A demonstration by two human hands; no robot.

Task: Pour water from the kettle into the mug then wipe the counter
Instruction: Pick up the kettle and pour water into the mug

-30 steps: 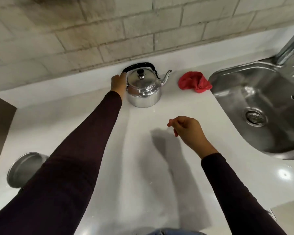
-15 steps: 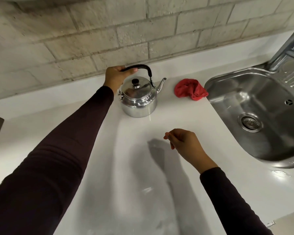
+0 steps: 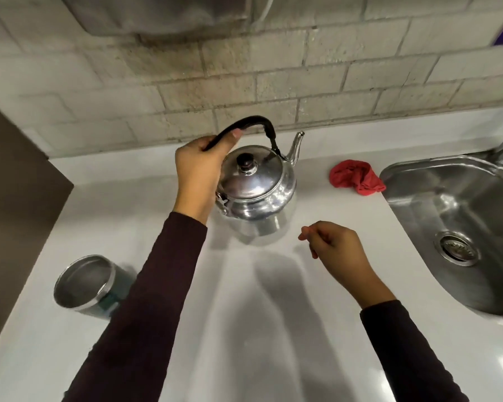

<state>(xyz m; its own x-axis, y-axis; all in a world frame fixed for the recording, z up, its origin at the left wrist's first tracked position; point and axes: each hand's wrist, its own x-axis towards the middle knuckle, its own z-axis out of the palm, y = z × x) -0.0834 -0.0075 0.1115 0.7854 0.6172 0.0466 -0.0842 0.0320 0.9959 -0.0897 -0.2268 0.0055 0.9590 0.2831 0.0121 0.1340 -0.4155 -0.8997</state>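
While left hand (image 3: 196, 166) fingers clamp kettle (image 3: 256, 184) handle off-centre above surface (image 3: 244, 314), swing risks spill short of near-left mug (image 3: 84, 282); right hand (image 3: 336, 248) loosely curled, empty

my left hand (image 3: 196, 166) grips the black handle of the steel kettle (image 3: 256, 187), held above the white counter (image 3: 244, 314). my right hand (image 3: 339, 250) hovers, loosely curled. the mug (image 3: 84, 282) stands near the counter's left edge, a red cloth (image 3: 356, 177) beside the sink (image 3: 459, 227).

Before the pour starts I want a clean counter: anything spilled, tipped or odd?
No spill shows. The kettle hangs lifted in the left hand; the mug stands upright; the red cloth lies crumpled beside the sink.
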